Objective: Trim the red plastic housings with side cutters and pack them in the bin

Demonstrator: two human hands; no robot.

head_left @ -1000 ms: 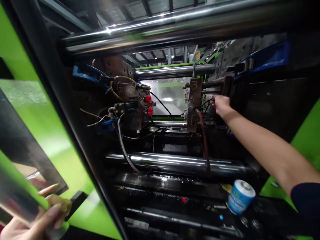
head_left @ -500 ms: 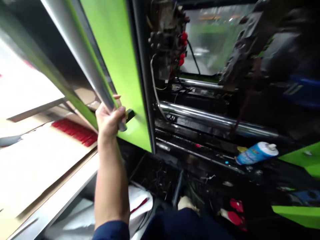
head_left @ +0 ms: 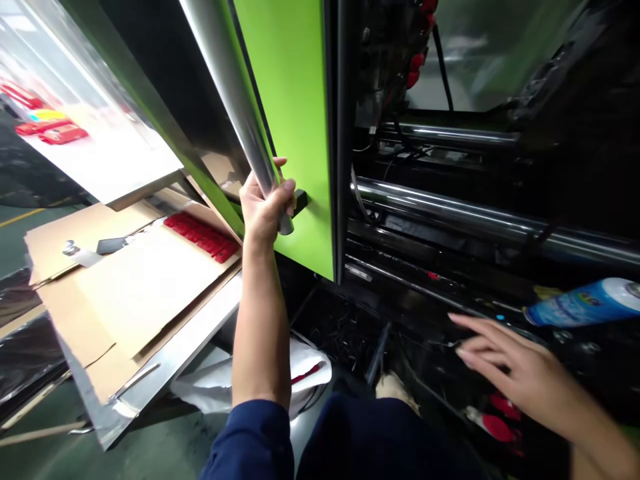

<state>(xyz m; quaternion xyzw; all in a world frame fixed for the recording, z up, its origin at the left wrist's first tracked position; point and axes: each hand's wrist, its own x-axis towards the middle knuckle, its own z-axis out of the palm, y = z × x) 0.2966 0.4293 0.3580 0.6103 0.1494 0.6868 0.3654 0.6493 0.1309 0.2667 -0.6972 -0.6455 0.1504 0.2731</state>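
My left hand (head_left: 265,203) is closed round the lower end of a long chrome door handle (head_left: 235,93) on the bright green machine door (head_left: 295,100). My right hand (head_left: 510,367) hangs low at the right with its fingers spread, holding nothing, just above the dark machine bed (head_left: 400,293). A blue and white spray can (head_left: 585,303) lies on its side on that bed, a little above and to the right of my right hand. Chrome tie bars (head_left: 475,220) run across the open machine behind.
Flattened cardboard (head_left: 125,287) lies on a metal table at the left with a row of red parts (head_left: 203,237) on it. More red parts (head_left: 50,130) sit further back left. A white bag (head_left: 300,373) and red pieces (head_left: 495,420) lie low by the machine's base.
My view has dropped and swung left. My right hand came out of the mould area and now hovers low over the machine bed. My left hand keeps hold of the door handle.
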